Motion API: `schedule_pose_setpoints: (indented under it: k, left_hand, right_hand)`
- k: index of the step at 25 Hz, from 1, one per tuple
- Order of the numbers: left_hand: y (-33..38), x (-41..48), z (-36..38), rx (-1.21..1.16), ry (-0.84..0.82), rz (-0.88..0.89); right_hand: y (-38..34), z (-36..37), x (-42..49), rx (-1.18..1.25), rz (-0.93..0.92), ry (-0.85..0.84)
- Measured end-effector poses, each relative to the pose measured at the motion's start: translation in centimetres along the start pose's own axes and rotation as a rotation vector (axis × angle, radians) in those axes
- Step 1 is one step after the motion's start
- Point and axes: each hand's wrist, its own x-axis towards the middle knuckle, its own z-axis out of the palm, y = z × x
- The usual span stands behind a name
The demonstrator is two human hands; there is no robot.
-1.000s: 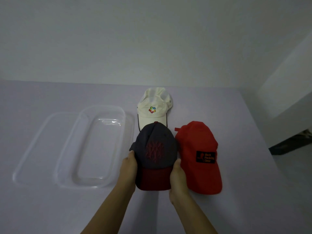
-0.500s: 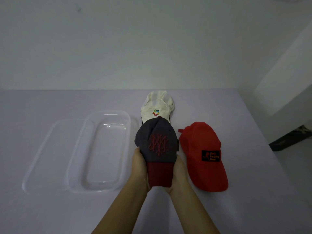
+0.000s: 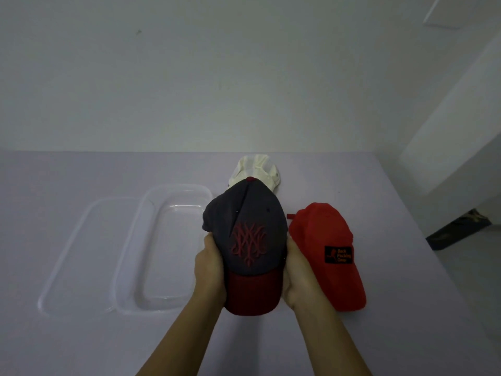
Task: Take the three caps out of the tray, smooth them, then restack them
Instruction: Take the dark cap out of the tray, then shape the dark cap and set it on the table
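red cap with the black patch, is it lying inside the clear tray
No, the red cap lies on the table, right of the dark cap, while the clear tray sits apart on the left.

Single head camera, looking forward and down, close over table [image 3: 81, 343].

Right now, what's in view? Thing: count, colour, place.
dark cap: 1, dark grey with a dark red brim and red stitching, centre, gripped by both hands
red cap: 1, red with a black patch, on the table right of the dark cap
white cap: 1, cream, on the table behind the dark cap, partly hidden
tray: 1, clear plastic, on the table left of the caps
lid: 1, clear, flat, at the tray's left side
table: 1, pale grey
left hand: 1, grips the dark cap's left side
right hand: 1, grips its right side
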Motion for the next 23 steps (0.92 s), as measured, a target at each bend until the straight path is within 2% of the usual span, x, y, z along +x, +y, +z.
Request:
schedule_pose_setpoints:
  k: [3, 6, 9, 12, 17, 20, 23]
  left_hand:
    - [0.9, -1.1, 0.1, -0.187, -0.144, -0.121]
    - [1.5, -1.3, 0.6, -0.202, -0.148, -0.197]
    - [1.5, -0.9, 0.2, -0.214, -0.117, -0.149]
    - [1.5, -0.6, 0.0, -0.122, -0.113, -0.064]
    - [2.5, -1.9, 1.5, -0.115, -0.196, -0.164]
    - [2.0, -1.6, 1.1, -0.156, -0.159, -0.182]
    - [1.1, -0.6, 0.2, -0.133, -0.078, -0.096]
  right_hand:
    - [0.2, 0.3, 0.1, 0.006, 0.002, -0.02]
    - [0.0, 0.5, 0.0, -0.012, 0.042, 0.04]
    - [-0.6, 0.1, 0.2, -0.031, -0.013, 0.083]
    - [-1.2, -0.3, 0.1, -0.025, -0.106, 0.038]
    - [-0.1, 0.4, -0.3, 0.024, -0.039, 0.019]
    - [-0.1, 0.0, -0.4, 0.036, -0.064, 0.091]
    - [-0.3, -0.5, -0.6, 0.112, -0.163, 0.179]
